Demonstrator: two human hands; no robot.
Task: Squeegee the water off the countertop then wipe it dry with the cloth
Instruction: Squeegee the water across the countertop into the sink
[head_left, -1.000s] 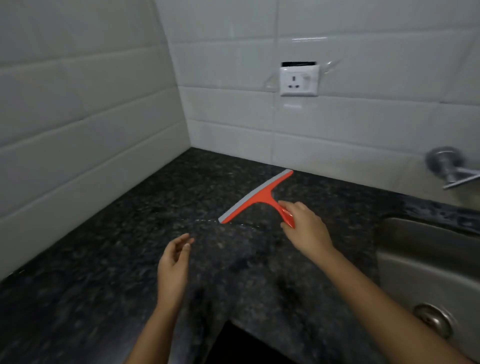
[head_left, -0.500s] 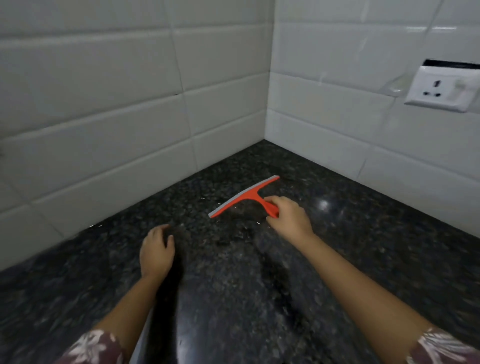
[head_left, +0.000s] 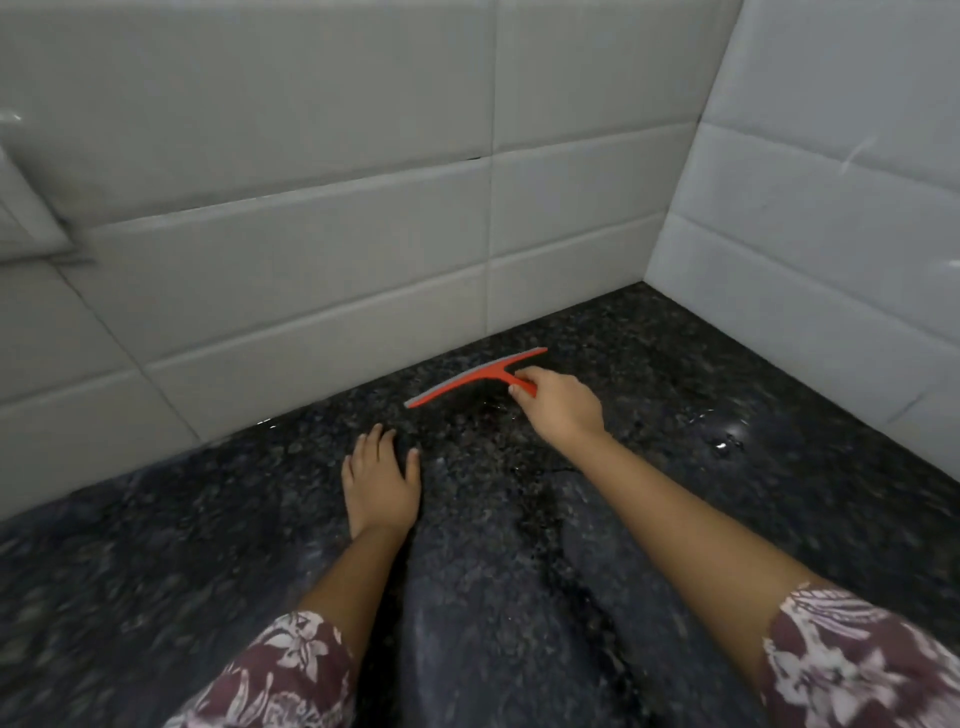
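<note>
Far left, the grey tiled wall (head_left: 260, 291) runs along the counter's back edge, and the dark speckled counter (head_left: 156, 571) spreads out below it. Bottom left, a floral sleeve (head_left: 280, 670) comes into shot, forearm reaching forward. The left hand (head_left: 382, 486) lies palm down on the stone, fingers (head_left: 375, 441) straight and slightly spread, released, grasping nothing, thumb out to the side. It sits a little way in from the back edge.

Just beyond it and to the right, there is the squeegee (head_left: 475, 378): red body, grey rubber strip, a T shape. The blade lies slantwise close to the back edge, its left end nearer the left hand, its right end pointing toward the counter's far right corner (whether the rubber is flat on the stone or tipped up, the blur will not let me say). The right hand (head_left: 561, 408) has the short handle, knuckles up, fingers curled round it and grasping it. Most of the handle is hidden inside that grip.

Further right, water (head_left: 727, 441) glints in small beads and a shiny patch on the counter near the right-hand wall (head_left: 810, 234). A streaky wet sheen also runs between the two forearms. Bottom right, the other floral sleeve (head_left: 862, 670).
</note>
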